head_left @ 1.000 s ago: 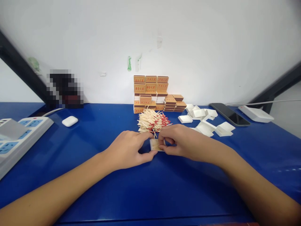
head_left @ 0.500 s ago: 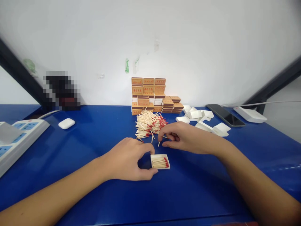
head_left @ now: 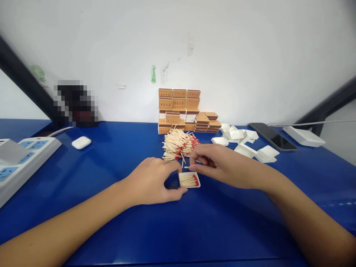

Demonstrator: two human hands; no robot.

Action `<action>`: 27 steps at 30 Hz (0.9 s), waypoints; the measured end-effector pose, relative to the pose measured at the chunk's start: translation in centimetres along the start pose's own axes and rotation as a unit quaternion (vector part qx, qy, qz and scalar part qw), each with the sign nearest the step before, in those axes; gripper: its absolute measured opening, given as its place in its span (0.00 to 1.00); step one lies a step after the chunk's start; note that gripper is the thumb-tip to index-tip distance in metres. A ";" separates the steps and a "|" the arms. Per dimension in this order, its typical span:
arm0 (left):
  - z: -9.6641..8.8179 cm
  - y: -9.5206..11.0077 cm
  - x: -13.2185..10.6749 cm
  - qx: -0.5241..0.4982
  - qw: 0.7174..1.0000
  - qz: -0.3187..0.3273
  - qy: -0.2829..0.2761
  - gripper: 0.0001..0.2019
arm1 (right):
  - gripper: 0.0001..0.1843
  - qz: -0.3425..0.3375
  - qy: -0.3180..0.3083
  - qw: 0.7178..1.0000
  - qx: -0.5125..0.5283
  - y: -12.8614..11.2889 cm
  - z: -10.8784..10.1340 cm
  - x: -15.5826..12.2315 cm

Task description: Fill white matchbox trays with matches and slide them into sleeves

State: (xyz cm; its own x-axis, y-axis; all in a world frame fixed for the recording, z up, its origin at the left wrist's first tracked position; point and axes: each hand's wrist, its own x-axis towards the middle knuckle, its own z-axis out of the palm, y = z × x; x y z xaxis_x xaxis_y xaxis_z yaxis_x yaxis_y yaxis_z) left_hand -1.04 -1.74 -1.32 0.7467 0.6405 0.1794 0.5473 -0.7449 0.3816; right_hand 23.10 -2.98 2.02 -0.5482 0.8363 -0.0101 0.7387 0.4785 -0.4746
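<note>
My left hand rests on the table with thumb and index finger gripping the left end of a small white matchbox tray. Several matches lie side by side in that tray, red heads to the right. Just above the tray's far edge, my right hand pinches a single match between thumb and fingertips. Its pale stick points left, almost level, and its head is hidden by the fingers. Directly behind both hands is a heap of loose matches.
Stacked orange matchboxes stand against the wall. White tray pieces lie to the right, near a dark phone and a white box. At left are a power strip and a white earbud case on the blue table.
The match in my right hand has turned from steeply downward to nearly level. My right hand is now closer to the tray, which my left hand still grips. The view has shifted slightly.
</note>
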 end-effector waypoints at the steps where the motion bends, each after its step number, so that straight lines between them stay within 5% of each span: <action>1: 0.0 0.0 0.0 0.001 1.000 -0.005 0.004 0.14 | 0.09 -0.004 -0.004 1.000 0.001 -0.3 0.2 -0.1; 6: -0.2 0.0 0.1 -0.001 1.000 -0.019 -0.004 0.13 | 0.06 -0.019 -0.003 1.000 -0.018 -1.0 1.1 -0.2; 13: -0.1 -0.1 0.2 0.009 1.000 -0.004 -0.007 0.14 | 0.09 0.017 0.087 0.992 -0.087 1.0 -0.8 -0.2; 20: -0.1 -0.1 0.2 0.016 1.000 0.000 -0.008 0.13 | 0.06 0.066 0.026 0.990 -0.120 2.4 0.3 0.6; 27: 0.0 -0.2 0.2 0.012 1.000 -0.001 -0.005 0.14 | 0.06 0.021 0.013 0.999 -0.046 1.1 -0.1 0.1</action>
State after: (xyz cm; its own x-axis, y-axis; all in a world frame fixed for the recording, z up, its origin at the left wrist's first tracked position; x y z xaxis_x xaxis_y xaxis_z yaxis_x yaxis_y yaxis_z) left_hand -1.01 -1.47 -1.40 0.7486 0.6409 0.1697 0.5583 -0.7474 0.3600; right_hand 23.89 -2.33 1.63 -0.5063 0.8623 -0.0045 0.7947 0.4646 -0.3906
